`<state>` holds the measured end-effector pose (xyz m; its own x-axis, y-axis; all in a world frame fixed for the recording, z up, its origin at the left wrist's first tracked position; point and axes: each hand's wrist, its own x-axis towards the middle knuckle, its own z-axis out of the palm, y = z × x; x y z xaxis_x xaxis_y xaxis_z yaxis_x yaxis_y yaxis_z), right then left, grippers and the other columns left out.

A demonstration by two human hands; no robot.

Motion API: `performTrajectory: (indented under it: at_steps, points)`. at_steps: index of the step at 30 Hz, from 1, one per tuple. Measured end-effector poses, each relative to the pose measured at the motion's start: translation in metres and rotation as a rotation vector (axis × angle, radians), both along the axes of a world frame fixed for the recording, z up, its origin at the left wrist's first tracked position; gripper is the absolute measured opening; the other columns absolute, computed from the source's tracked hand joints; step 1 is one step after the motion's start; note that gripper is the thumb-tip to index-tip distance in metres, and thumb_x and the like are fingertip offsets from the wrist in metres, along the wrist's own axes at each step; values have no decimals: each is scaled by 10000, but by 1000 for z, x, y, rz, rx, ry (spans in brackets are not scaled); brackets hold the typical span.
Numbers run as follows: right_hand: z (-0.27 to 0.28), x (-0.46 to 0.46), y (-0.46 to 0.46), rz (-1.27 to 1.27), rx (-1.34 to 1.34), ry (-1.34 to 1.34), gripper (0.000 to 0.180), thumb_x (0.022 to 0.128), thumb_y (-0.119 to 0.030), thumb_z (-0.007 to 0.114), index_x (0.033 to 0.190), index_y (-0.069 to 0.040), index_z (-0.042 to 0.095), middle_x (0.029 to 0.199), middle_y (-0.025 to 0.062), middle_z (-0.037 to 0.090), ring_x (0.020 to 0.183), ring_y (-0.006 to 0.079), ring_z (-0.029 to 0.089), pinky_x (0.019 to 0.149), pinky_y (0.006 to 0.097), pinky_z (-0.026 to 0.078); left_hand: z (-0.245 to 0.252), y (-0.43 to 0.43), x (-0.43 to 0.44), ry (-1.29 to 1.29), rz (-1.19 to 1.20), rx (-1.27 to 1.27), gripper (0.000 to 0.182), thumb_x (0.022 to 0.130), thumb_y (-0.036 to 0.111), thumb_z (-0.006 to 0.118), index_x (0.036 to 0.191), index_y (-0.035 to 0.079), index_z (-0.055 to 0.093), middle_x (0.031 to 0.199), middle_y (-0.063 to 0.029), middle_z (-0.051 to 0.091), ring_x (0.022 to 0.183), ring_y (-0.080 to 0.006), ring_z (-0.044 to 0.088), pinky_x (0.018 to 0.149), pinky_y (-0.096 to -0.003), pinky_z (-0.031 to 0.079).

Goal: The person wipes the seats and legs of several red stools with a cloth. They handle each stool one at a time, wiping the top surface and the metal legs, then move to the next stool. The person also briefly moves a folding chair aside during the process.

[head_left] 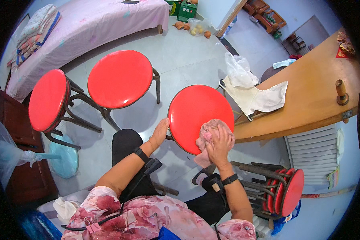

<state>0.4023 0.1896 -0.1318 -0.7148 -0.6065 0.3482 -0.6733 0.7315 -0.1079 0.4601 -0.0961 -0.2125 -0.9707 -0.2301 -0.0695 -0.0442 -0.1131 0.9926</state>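
Note:
A round stool with a red seat (195, 108) and a dark metal frame stands tilted in front of me. My left hand (160, 132) holds the left rim of its seat; some of the fingers are hidden. Bunched under my right hand (220, 147) is a pink cloth (208, 132), pressed on the near right part of the seat. One corner of the cloth hangs over the rim. Two more red stools are to the left: one upright (120, 79), the other lying on its side or strongly tilted (48, 100).
Several red stools lie nested on their sides (292, 193) at my right. A wooden table or panel (312, 87) stands beside a folding fabric chair (255, 97) with a plastic bag (240, 72). A pink-covered bed (108, 21) runs along the back left. At left is a light-blue round base (66, 162).

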Motion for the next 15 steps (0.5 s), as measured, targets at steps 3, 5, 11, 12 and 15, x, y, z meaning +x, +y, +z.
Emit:
performTrajectory:
  at_steps: [3, 5, 11, 12, 15]
  points:
    - [5, -46, -9, -104, -83, -53, 530, 845, -262, 667, 1367, -194, 606, 1496, 211, 451, 1405, 407, 386, 1144, 600, 263, -11, 11, 4, 33, -43, 74, 529, 1113, 459, 281, 1071, 17, 570, 943, -56, 534, 887, -190, 488, 870, -339, 419]
    - [9, -81, -27, -204, -103, -64, 540, 883, -315, 666, 1398, -175, 579, 1519, 178, 439, 1419, 391, 373, 1155, 556, 264, -17, 25, 5, -49, -99, 96, 506, 1111, 464, 288, 1012, 38, 542, 888, -37, 493, 842, -181, 459, 824, -327, 412]
    - [20, -47, -89, -46, -64, -208, 612, 846, -442, 718, 1385, -189, 573, 1501, 184, 446, 1407, 390, 379, 1146, 567, 261, -32, 53, 6, 54, -127, 153, 459, 1111, 468, 277, 995, 82, 496, 844, 1, 433, 759, -135, 395, 742, -286, 397]
    - [19, -23, -86, 26, -93, -164, 609, 822, -445, 734, 1356, -190, 593, 1485, 193, 459, 1405, 389, 385, 1141, 591, 257, -34, 53, 6, 54, -140, 155, 451, 1112, 457, 278, 1042, 81, 517, 852, 5, 438, 759, -132, 395, 735, -283, 390]
    - [16, 8, -54, 145, -119, -129, 585, 803, -423, 744, 1317, -177, 612, 1465, 197, 478, 1395, 382, 402, 1136, 615, 255, -36, 54, 7, 42, -154, 232, 407, 1122, 415, 290, 1131, 78, 520, 862, 20, 430, 751, -117, 387, 709, -283, 391]
